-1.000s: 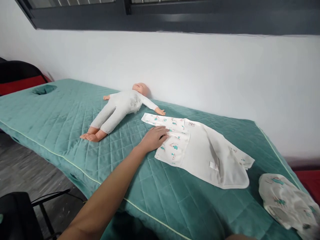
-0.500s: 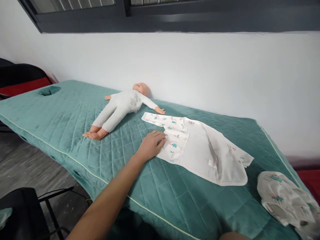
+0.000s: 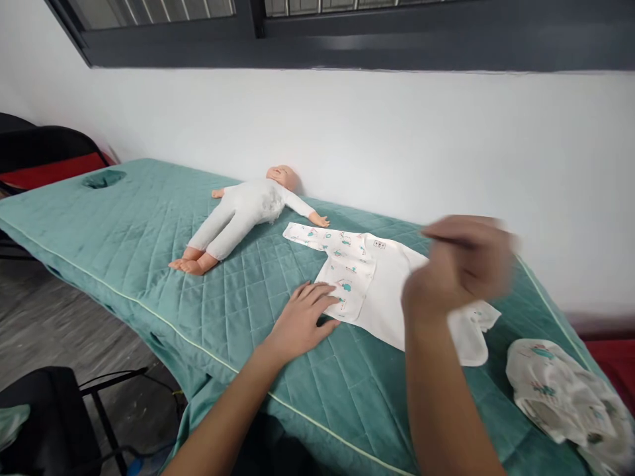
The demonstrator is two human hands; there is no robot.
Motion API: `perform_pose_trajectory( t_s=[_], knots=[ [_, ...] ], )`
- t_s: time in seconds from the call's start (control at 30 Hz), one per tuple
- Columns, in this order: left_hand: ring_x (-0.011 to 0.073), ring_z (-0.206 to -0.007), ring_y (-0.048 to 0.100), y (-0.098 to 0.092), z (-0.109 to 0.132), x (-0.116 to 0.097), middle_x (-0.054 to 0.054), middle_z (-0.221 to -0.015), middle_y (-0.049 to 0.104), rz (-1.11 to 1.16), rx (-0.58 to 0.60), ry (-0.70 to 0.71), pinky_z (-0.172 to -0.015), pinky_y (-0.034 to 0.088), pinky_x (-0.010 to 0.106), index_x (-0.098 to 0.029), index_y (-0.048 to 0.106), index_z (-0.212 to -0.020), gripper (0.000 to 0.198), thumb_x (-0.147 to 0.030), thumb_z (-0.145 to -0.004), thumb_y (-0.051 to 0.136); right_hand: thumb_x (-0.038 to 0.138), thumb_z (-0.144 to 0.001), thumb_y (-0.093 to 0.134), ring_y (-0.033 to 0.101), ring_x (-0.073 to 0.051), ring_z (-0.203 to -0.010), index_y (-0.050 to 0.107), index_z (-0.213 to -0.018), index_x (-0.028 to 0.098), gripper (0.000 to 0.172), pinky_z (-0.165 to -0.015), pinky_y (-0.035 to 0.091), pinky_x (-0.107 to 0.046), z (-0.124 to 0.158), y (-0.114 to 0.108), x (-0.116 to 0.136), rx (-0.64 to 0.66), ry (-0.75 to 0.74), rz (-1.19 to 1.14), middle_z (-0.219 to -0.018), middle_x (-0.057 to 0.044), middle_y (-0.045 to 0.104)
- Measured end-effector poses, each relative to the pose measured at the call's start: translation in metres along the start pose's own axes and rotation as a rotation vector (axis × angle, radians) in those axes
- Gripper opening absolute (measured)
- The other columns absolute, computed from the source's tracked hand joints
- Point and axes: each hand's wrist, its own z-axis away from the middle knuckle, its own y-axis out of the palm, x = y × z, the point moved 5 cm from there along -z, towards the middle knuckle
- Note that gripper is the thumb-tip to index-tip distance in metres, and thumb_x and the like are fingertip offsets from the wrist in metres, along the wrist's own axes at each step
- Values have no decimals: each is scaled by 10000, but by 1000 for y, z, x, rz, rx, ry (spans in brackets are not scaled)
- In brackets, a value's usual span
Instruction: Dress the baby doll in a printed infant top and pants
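Observation:
A white baby shirt point(image 3: 384, 291) lies spread out on the bed, with a printed sleeve and front flap on its left side. My left hand point(image 3: 305, 320) rests open at the lower left edge of that flap, fingertips touching the cloth. Raised above the right half of the shirt is my right hand point(image 3: 461, 261), smeared by motion, so its fingers are unclear. It and my forearm hide much of that half. Just beyond the left sleeve, a baby doll point(image 3: 245, 205) in a white body lies on its back, arms spread.
A green quilted cover point(image 3: 238, 311) lies over the bed, with a round hole point(image 3: 104, 178) toward the far left. Bunched printed cloth point(image 3: 550, 383) sits at the right. The wall point(image 3: 347, 139) borders the back. A black chair point(image 3: 54, 423) stands at lower left.
My right hand has come up from the bottom edge to above the shirt's right half. My left hand has slid slightly down along the flap, its fingers flatter.

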Motion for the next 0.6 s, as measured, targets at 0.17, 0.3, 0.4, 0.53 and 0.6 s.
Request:
perform_pose_trajectory(
  t_s=[0.17,0.3,0.4,0.53,0.6],
  knots=[
    [206,-1229,576,-3,0,0,43,-1303,662,37,-48,-20,-1115,395,464,-229,637,-1039,137,-280,-998,516,184,-854,502,579,-288,-1138,599,-1141,161,304,-993,471,-467,34,39,-81,420,436,425,-1200,-151,616],
    [196,-1142,614,-5,0,0,33,-1200,703,78,-89,-25,-1015,462,423,-232,632,-1051,152,-277,-1016,490,365,-903,530,487,-334,-1286,555,-1255,167,405,-1039,421,-443,59,43,-118,716,675,692,-1311,-168,589],
    [199,-1030,641,-5,1,1,41,-1086,723,94,-114,-42,-918,497,403,-227,633,-1019,172,-292,-1023,474,399,-898,541,557,-311,-1192,584,-1182,194,353,-957,451,-403,62,42,-121,771,707,735,-1224,-135,643],
    [205,-931,636,-4,2,3,46,-992,719,66,-114,-66,-854,496,399,-219,628,-947,210,-311,-1027,457,384,-892,531,645,-281,-986,629,-953,221,199,-827,464,-368,62,46,-121,841,738,765,-1001,-86,704],
    [203,-931,629,-4,2,3,43,-993,716,55,-108,-63,-849,492,393,-218,627,-952,205,-311,-1026,460,379,-911,497,652,-279,-982,628,-932,230,200,-812,460,-363,62,47,-122,838,737,780,-993,-80,706]
  ],
)
